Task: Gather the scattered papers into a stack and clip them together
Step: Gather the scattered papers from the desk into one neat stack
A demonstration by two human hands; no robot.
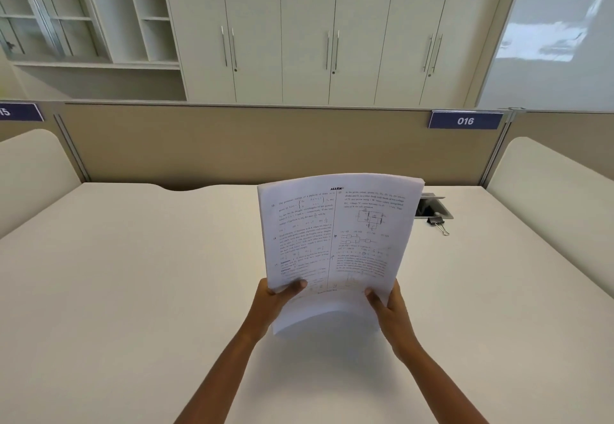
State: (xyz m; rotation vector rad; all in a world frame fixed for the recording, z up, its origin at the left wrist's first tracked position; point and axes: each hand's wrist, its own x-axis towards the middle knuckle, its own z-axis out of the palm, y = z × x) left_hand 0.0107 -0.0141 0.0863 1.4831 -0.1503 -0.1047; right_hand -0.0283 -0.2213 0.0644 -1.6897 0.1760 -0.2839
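Between both hands, over the desk, the stack of papers stands nearly upright, its sheets bowed. The top sheet is headed "ALLEN" (the questions and circuit sketches below are too small to read). The left hand grips the bottom left corner, thumb across the printed face and fingers behind. The right hand holds the bottom right corner likewise. Both forearms reach forward, angled inward. Beyond the right grip, well apart from it, a black binder clip lies on the desk beside a cable port. Farther back, a blue plate on the partition reads "016".
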